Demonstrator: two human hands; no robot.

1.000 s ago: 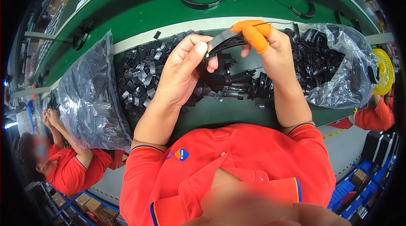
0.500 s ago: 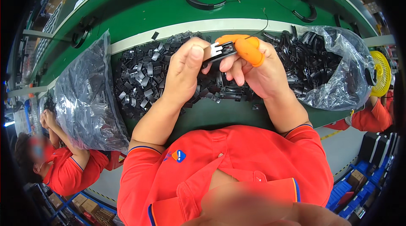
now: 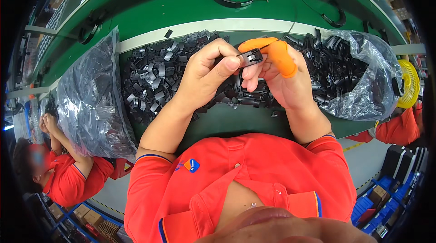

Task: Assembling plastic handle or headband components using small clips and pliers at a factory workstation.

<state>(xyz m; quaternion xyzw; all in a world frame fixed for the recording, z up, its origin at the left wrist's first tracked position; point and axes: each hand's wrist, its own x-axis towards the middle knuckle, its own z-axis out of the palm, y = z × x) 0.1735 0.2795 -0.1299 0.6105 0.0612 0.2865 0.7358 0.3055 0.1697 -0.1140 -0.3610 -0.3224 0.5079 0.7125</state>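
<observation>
My left hand [image 3: 206,72] pinches a small black plastic part [image 3: 253,56] between thumb and fingers; shiny metal shows in its open face. My right hand [image 3: 284,70] wears orange finger covers on thumb and index finger. Its fingers close around the part's right end, the orange index reaching behind it and bare fingertips beneath. A thin black wire [image 3: 293,24] rises from the part past the orange fingers. Below and left of my hands lies a heap of small black plastic pieces [image 3: 152,77]. Longer curved black pieces [image 3: 334,68] lie to the right, partly in a clear plastic bag [image 3: 381,84].
A white rail [image 3: 190,25] separates my work surface from a green belt [image 3: 168,9] bearing black headbands [image 3: 229,1]. Another filled plastic bag [image 3: 93,102] stands at left. A yellow fan [image 3: 408,84] is at far right. A person in red [image 3: 77,175] sits left; another red sleeve [image 3: 399,127] shows right.
The held part has turned, so its open face with metal now shows instead of the pale pronged piece. Both hands shifted slightly right. The headbands on the belt moved right.
</observation>
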